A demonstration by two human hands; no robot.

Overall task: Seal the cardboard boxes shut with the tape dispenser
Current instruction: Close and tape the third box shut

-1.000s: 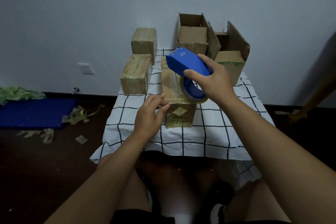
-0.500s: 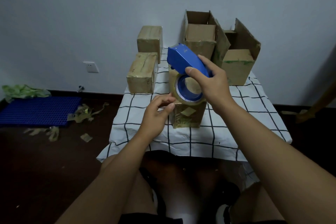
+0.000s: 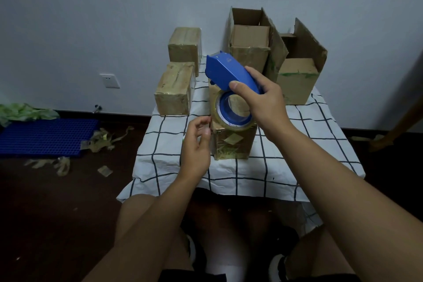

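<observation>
A blue tape dispenser (image 3: 229, 73) with a roll of clear tape (image 3: 233, 112) is held in my right hand (image 3: 263, 103), lifted just above a taped cardboard box (image 3: 231, 144) in the middle of the table. My left hand (image 3: 196, 144) hovers by the box's left near corner, fingers loosely curled and holding nothing. Two sealed boxes (image 3: 175, 88) (image 3: 184, 47) stand at the back left. At the back right are two open boxes (image 3: 249, 46) (image 3: 299, 75) with flaps up.
The table carries a white cloth with a black grid (image 3: 286, 162). Scraps of used tape (image 3: 103, 139) litter the dark floor at left, beside a blue plastic mat (image 3: 45, 135). A wall socket (image 3: 109, 80) sits low on the wall. My knees are under the table's near edge.
My right hand has tilted the dispenser up off the box top, so the roll now faces me. My left hand has slid down from the box's top edge to its left side.
</observation>
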